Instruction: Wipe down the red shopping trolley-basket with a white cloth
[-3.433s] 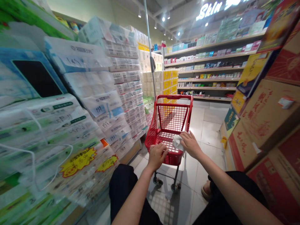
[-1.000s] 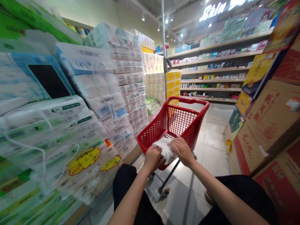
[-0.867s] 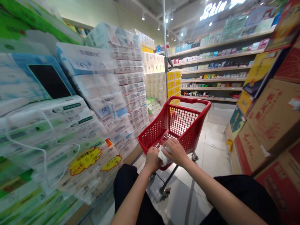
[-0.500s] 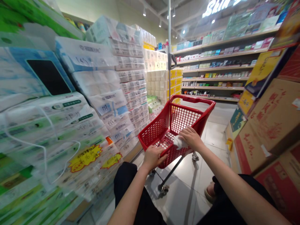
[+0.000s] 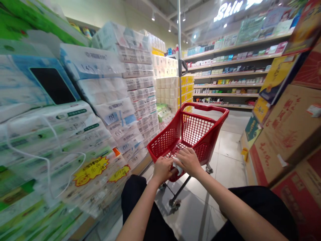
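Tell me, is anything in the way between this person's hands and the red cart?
Only the white cloth: it is bunched under the right hand, pressed against the near rim of the red cart. The left hand grips that rim directly beside it, with nothing between.

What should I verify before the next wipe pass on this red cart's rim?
1. Left hand grip on the near rim of the red plastic mesh shopping cart: ok, fingers closed over it.
2. White crumpled cloth under right hand: ok, pressed on the rim beside the left hand.
3. Gap between cart and stacked white tissue packs: ok, apart.
4. All cart wheels on the grey tiled floor: cannot tell, some hidden.
5. Thin metal pole beyond the cart, touching it or not: cannot tell.
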Demonstrator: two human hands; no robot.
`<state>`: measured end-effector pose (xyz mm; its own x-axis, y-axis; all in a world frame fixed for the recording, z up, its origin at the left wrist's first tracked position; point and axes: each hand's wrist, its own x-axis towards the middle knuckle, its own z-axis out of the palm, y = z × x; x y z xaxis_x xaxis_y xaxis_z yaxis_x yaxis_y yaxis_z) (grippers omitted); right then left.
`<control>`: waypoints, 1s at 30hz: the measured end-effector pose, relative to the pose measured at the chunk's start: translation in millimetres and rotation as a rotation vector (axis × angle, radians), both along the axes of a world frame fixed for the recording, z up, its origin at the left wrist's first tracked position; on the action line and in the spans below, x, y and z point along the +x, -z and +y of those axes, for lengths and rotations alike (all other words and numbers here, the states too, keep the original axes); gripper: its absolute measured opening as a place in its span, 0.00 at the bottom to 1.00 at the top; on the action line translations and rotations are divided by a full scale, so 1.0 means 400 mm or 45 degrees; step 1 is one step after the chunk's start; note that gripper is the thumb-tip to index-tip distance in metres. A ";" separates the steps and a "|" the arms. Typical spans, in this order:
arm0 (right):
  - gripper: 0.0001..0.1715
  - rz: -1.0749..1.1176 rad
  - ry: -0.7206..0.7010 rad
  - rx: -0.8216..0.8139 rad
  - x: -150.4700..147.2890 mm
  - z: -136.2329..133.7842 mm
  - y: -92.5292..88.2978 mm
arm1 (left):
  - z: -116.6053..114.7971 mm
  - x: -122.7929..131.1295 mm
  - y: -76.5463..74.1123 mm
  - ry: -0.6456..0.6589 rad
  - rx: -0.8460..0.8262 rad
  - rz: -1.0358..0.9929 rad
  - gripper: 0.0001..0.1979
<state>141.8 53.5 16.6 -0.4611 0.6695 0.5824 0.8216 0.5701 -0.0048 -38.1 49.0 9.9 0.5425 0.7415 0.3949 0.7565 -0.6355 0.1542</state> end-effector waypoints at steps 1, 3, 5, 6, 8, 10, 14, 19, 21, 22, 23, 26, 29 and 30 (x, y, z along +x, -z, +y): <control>0.17 -0.031 -0.036 0.006 0.015 0.010 0.000 | -0.002 -0.001 -0.002 0.017 0.002 -0.005 0.07; 0.17 -0.066 -0.069 0.017 0.062 0.040 -0.007 | -0.004 -0.002 -0.006 0.045 0.006 -0.017 0.08; 0.18 -0.063 -0.032 0.026 0.123 0.073 -0.019 | -0.004 -0.004 -0.011 0.056 0.004 -0.033 0.10; 0.19 -0.050 0.010 0.034 0.155 0.089 -0.027 | -0.003 -0.005 -0.013 0.059 0.001 -0.041 0.11; 0.20 -0.023 0.098 0.055 0.213 0.116 -0.041 | 0.000 -0.006 -0.015 0.066 -0.001 -0.053 0.13; 0.19 0.004 0.159 0.072 0.250 0.131 -0.052 | 0.003 -0.005 -0.015 0.067 0.006 -0.050 0.13; 0.19 0.082 0.270 0.141 0.228 0.122 -0.049 | 0.006 0.002 -0.009 0.014 0.037 -0.043 0.12; 0.17 0.096 0.246 0.129 0.059 0.032 -0.008 | 0.019 0.009 0.008 -0.005 0.040 -0.040 0.06; 0.15 0.087 0.193 0.092 0.000 -0.006 0.012 | 0.024 0.009 0.016 -0.017 0.024 -0.037 0.04; 0.15 0.081 0.172 0.088 -0.018 -0.018 0.021 | 0.025 0.009 0.019 -0.024 0.013 -0.038 0.04; 0.16 0.066 0.141 0.090 -0.025 -0.024 0.029 | 0.025 0.008 0.021 -0.025 0.004 -0.043 0.05; 0.19 -0.074 -0.058 0.114 0.015 -0.008 0.036 | 0.017 0.009 0.019 0.019 -0.013 -0.063 0.06; 0.22 -0.215 -0.231 0.124 0.115 0.041 0.021 | 0.006 0.009 0.011 0.070 -0.012 -0.078 0.08; 0.22 -0.229 -0.232 0.120 0.152 0.059 0.011 | 0.004 0.009 0.008 0.072 -0.009 -0.079 0.10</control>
